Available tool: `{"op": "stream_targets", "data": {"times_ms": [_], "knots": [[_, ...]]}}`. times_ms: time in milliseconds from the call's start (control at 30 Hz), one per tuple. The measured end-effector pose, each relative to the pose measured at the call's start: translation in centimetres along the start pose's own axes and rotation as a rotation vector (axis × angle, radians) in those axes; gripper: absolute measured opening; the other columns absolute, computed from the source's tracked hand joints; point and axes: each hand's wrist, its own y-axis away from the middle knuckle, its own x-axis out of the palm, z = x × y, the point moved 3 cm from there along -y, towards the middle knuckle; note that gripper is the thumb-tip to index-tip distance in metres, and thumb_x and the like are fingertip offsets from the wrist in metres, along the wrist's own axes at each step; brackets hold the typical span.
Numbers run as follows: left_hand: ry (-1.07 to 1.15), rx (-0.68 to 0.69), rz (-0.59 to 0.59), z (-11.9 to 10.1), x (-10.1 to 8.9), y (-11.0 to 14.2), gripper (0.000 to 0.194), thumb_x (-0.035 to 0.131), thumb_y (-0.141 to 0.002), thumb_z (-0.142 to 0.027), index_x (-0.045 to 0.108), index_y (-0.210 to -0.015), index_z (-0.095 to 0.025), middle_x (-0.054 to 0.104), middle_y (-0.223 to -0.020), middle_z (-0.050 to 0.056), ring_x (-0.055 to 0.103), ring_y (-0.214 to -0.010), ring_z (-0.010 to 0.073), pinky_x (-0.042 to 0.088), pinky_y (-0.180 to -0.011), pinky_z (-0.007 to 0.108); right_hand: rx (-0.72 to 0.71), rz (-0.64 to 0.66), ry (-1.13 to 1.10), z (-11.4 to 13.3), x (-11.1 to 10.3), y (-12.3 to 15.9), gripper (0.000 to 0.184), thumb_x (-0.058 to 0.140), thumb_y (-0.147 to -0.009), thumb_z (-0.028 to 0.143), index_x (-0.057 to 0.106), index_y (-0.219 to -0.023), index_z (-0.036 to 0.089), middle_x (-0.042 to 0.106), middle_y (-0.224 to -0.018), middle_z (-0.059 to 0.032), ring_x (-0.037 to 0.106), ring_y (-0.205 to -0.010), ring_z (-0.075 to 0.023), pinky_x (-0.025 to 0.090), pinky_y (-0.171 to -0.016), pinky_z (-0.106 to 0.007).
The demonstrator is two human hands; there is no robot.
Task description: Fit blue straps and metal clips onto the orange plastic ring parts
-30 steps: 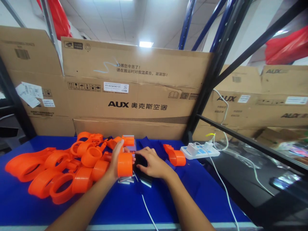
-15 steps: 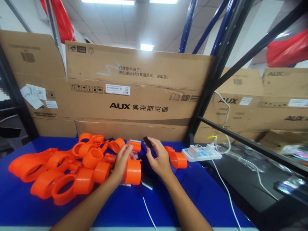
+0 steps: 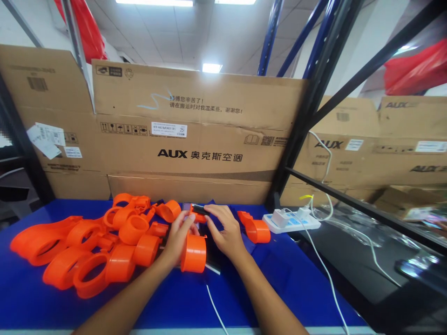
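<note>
"What's filling the back?"
"A cardboard panel (image 3: 136,156) is showing AUX 奥克斯空调; its far left is running out of view."
"Below that?"
"A blue tabletop (image 3: 167,307) is carrying a heap of orange ring parts (image 3: 120,265), several hiding one another."
"The hands?"
"The left hand (image 3: 178,238) is gripping an orange holder (image 3: 194,254) just beside the heap, its fingers covering the middle. The right hand (image 3: 226,232) is pinching a black strip (image 3: 199,209) at the holder's far end; they seem to be touching, though fingers are hiding the join."
"Smallest thing?"
"A white label (image 3: 169,129) on the panel is reading 25, its finer print blurring."
</note>
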Motion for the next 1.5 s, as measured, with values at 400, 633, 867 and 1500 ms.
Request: {"op": "stream_targets", "data": {"times_ms": [400, 633, 867, 1500], "knots": [[0.039, -0.04, 0.013, -0.1, 0.3, 0.2, 0.05, 0.077, -0.075, -0.056, 0.054, -0.102, -0.021, 0.063, -0.061, -0.002, 0.062, -0.05, 0.0164, 0.044, -0.048, 0.023, 0.095, -0.011, -0.005, -0.2, 0.3, 0.3, 0.03, 0.059, -0.095, 0.026, 0.07, -0.123, 0.03, 0.061, -0.111, -0.0095, 0.061, -0.103, -0.0261, 0.053, -0.093, -0.047], [0.143, -0.128, 0.048, -0.6, 0.6, 0.3, 0.041, 0.082, -0.071, -0.045, 0.056, -0.092, -0.02, 0.066, -0.07, -0.001, 0.068, -0.053, 0.0197, 0.055, -0.054, 0.031, 0.081, 0.029, -0.05, 0.0, 0.2, 0.3, 0.033, 0.059, -0.096, 0.025, 0.067, -0.127, 0.03, 0.065, -0.117, -0.0092, 0.063, -0.11, -0.0252, 0.053, -0.097, -0.045], [0.186, -0.287, -0.012, -1.2, 0.2, 0.1, 0.042, 0.076, -0.077, -0.054, 0.06, -0.072, -0.015, 0.065, -0.061, 0.006, 0.068, -0.053, 0.0221, 0.054, -0.054, 0.032, 0.077, 0.13, -0.136, 0.1, 0.2, 0.1, 0.031, 0.053, -0.099, 0.023, 0.066, -0.126, 0.029, 0.071, -0.122, -0.0067, 0.065, -0.11, -0.0236, 0.053, -0.097, -0.043], [0.233, -0.361, -0.054, -1.5, -0.9, -0.6, 0.044, 0.073, -0.079, -0.054, 0.059, -0.063, -0.016, 0.062, -0.057, 0.006, 0.067, -0.054, 0.0212, 0.055, -0.056, 0.032, 0.277, 0.602, 0.579, -3.5, 1.2, 2.2, 0.01, 0.068, -0.088, 0.03, 0.075, -0.091, 0.022, 0.06, -0.101, -0.0117, 0.048, -0.095, -0.0276, 0.037, -0.082, -0.041]]}}
